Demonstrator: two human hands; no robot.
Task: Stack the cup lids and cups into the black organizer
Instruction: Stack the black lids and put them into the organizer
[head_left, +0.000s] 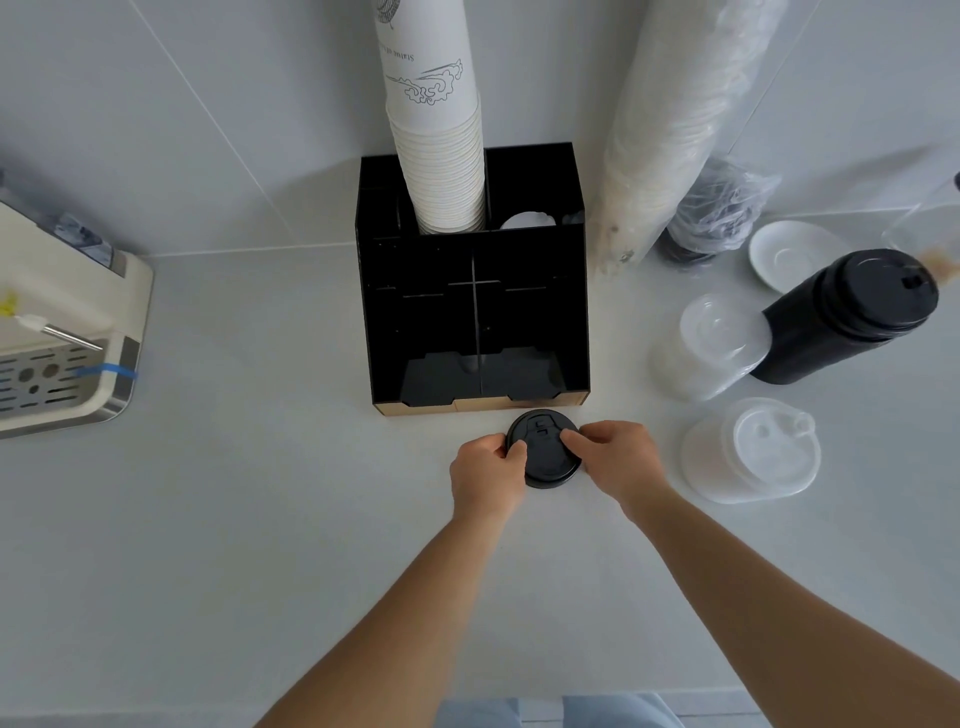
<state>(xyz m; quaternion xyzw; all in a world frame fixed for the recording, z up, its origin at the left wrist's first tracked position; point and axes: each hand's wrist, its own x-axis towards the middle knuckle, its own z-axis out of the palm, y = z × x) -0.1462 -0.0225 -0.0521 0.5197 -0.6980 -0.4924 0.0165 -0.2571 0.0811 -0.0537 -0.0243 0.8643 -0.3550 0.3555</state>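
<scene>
I have a short stack of black lids (544, 457) pinched from both sides, sitting on the white counter (260, 493) just in front of the black organizer (472, 312). My left hand (488, 475) grips its left rim with thumb and curled fingers; my right hand (615, 457) grips the right rim the same way, thumb laid over the top. How many lids are nested there I cannot tell.

The organizer is my landmark. Its front compartments, split by a centre divider, open toward me and look dark and shallow; I judge the lids are meant for one of them. The risk I see is catching the stack's rim on the divider or on the low front lip as I lift, which could fan the lids apart and spill them. Uneven squeeze between my two hands could also pop the top lid loose.

In the organizer's back row stands a tall column of white paper cups (439, 156), leaning slightly. A bump to the organizer's front wall could sway it, I think.

To the organizer's right lean a bagged sleeve of cups (670, 119), then clear lid stacks (709, 345) and (753, 449), a tall black lid stack (852, 312) and a white saucer (792, 254). A wide right elbow could knock those. A coffee machine (62, 332) sits well to the organizer's left.
</scene>
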